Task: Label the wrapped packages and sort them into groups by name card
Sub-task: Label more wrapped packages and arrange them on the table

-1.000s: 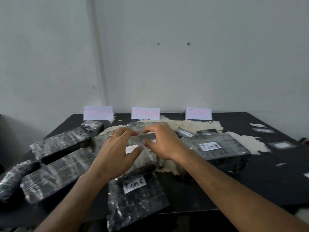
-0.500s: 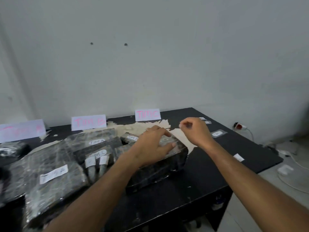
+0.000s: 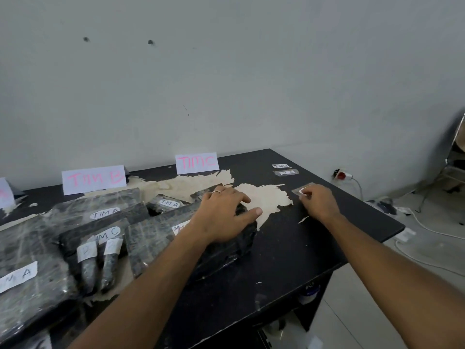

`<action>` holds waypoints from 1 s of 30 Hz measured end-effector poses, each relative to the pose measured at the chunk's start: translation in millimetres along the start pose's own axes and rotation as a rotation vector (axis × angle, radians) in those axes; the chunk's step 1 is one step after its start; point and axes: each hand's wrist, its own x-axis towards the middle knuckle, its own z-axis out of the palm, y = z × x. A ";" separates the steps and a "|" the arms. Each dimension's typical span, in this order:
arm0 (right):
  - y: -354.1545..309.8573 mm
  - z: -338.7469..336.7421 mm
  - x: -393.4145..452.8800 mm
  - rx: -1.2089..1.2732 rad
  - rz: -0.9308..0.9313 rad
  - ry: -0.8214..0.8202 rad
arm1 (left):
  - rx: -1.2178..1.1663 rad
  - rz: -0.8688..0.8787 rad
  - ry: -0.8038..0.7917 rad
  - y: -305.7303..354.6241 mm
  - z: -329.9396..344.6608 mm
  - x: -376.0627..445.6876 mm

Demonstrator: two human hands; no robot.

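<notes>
My left hand point(image 3: 224, 217) rests with spread fingers on the right end of a large black wrapped package point(image 3: 156, 235) that bears a small white label. My right hand point(image 3: 318, 202) is further right on the black table point(image 3: 289, 248), its fingertips pinching a taped label sticker point(image 3: 302, 190) that lies on the tabletop. Name cards TIM B point(image 3: 93, 179) and TIM C point(image 3: 196, 162) stand against the wall. Two more label stickers point(image 3: 283, 169) lie at the far right corner. Packages marked TIM A point(image 3: 105, 212) and TIM C point(image 3: 108, 234) sit to the left.
Another big TIM A package point(image 3: 25, 285) and two small labelled rolls point(image 3: 98, 263) crowd the left front. The table's peeled surface point(image 3: 266, 197) shows pale patches. Its right edge drops to a floor with a power strip point(image 3: 342, 175), cables and a chair point(image 3: 453, 167).
The view has swung right. My left hand stays on the large package. My right hand has moved out and down onto the label sticker on the table.
</notes>
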 end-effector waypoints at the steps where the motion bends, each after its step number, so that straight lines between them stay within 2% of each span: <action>1: 3.3 0.7 2.2 -0.029 0.000 -0.013 | 0.005 0.001 0.005 -0.3 1.1 0.7; 12: 12.8 7.3 23.3 -0.206 -0.053 -0.102 | -0.001 0.002 0.019 1.7 3.0 0.8; 20: 24.2 5.2 34.8 -0.149 -0.088 -0.131 | -0.001 -0.001 0.031 2.6 2.5 0.5; 27: 18.7 10.8 40.2 -0.283 -0.086 -0.164 | -0.003 0.001 0.035 1.3 3.2 0.8; 30: 21.0 11.7 41.1 -0.267 -0.101 -0.182 | 0.000 0.000 0.033 2.0 2.6 1.2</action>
